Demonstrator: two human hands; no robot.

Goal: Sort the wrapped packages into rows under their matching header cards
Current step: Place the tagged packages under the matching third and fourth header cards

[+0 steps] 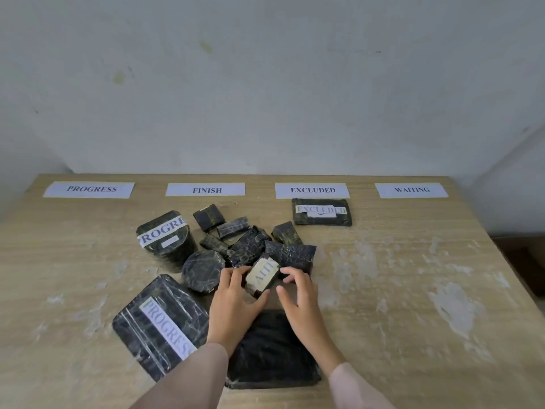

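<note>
Four white header cards line the table's far edge: PROGRESS (89, 189), FINISH (205, 189), EXCLUDED (312, 190), WAITING (411, 190). A flat dark package labelled EXCLUDED (322, 216) lies just under its card. A heap of several dark wrapped packages (250, 245) sits mid-table. My left hand (236, 302) grips a small package labelled WAITING (262, 276) from its left side. My right hand (298, 296) hovers at the package's right side, fingers spread. A round PROGRESS package (165, 236) and a flat PROGRESS package (160, 323) lie to the left.
A flat black unlabelled package (271, 352) lies under my wrists near the front edge. A round dark package (203, 270) sits left of my left hand. The wooden table (413, 276) has scuffed white patches on its right half. A wall stands behind the cards.
</note>
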